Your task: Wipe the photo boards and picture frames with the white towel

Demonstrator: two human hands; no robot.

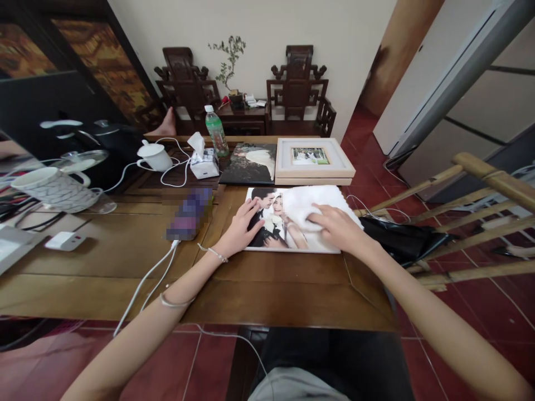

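A wedding photo panel lies flat on the wooden table in front of me. My left hand rests on its left edge with the fingers spread. Over the panel's right part lies a fluffy white cloth. My right hand grips this cloth, fingers curled into it and pressing it onto the photo. Behind the panel, a dark photo panel with a white dress lies beside a light wooden picture frame, which holds a small photo.
A phone on a white cable lies left of my left hand. Farther back stand a tissue box, a green bottle and a lidded white cup. A patterned mug is at the left. A bamboo chair stands right.
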